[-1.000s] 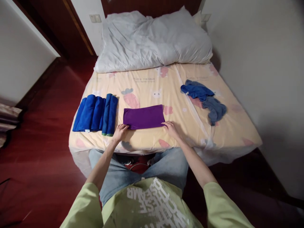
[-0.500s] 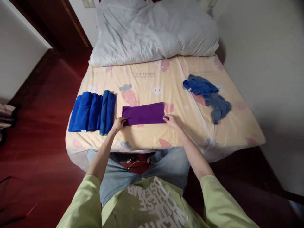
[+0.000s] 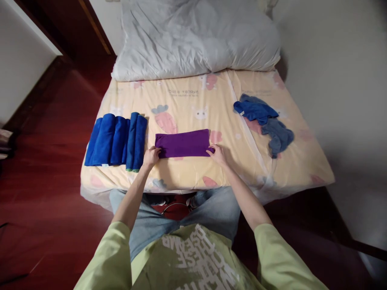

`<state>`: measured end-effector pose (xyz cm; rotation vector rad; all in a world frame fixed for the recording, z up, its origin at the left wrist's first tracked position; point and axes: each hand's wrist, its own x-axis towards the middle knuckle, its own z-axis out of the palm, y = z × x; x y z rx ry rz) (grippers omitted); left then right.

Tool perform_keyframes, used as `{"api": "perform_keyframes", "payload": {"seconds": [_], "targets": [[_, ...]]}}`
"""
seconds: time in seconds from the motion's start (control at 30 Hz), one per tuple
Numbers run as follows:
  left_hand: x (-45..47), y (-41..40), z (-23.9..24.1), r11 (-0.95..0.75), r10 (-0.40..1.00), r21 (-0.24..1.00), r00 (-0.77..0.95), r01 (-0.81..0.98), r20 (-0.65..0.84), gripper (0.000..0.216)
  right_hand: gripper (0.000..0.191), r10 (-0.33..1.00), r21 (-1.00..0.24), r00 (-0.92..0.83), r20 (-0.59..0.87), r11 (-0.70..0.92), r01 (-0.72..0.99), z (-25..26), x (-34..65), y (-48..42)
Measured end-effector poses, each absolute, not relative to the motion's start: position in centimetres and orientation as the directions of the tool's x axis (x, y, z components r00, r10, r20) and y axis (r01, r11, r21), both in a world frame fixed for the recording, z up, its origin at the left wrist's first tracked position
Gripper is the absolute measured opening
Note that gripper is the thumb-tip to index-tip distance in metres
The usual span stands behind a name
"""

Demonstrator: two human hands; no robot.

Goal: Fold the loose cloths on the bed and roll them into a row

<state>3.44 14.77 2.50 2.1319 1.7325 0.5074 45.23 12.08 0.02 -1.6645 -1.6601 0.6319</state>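
From here, the purple cloth (image 3: 184,143) looks narrower than a second ago, so I judge the turning-in is advancing; left hand (image 3: 151,156) and right hand (image 3: 219,154) pinch its near corners.

A home bedroom, shown by the bed (image 3: 181,181) and white duvet (image 3: 193,40).
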Motion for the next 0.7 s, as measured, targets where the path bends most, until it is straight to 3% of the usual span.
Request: {"api": "perform_keyframes", "payload": {"seconds": [0.17, 0.3, 0.4, 0.5, 0.7], "targets": [[4.3, 13.7, 3.4, -0.252, 0.966, 0.334, 0.214, 0.908, 0.147, 0.031, 0.028, 0.957, -0.540, -0.085, 0.277, 0.228, 0.810, 1.5, 44.6, 11.2], [4.2, 12.5, 3.3, -0.465, 0.885, 0.349, 0.444, 0.814, 0.143, 0.040, 0.042, 0.908, -0.407, -0.354, 0.222, 0.416, 0.813, 1.6, 44.2, 10.0], [4.0, 11.6, 2.6, -0.524, 0.847, 0.384, 0.515, 0.761, 0.133, 0.052, 0.047, 0.907, -0.394, -0.356, 0.225, 0.419, 0.818, 1.0, 44.0, 9.3], [4.4, 11.2, 2.1, -0.511, 0.859, 0.316, 0.491, 0.800, 0.148, 0.064, 0.049, 0.925, -0.374, -0.317, 0.210, 0.376, 0.848, 0.6, 43.4, 9.3], [5.3, 12.4, 4.2, -0.501, 0.865, 0.096, 0.501, 0.860, 0.027, 0.050, 0.048, 0.926, -0.173, -0.330, 0.182, 0.360, 0.917, 2.2, 42.4, 10.3]]}}
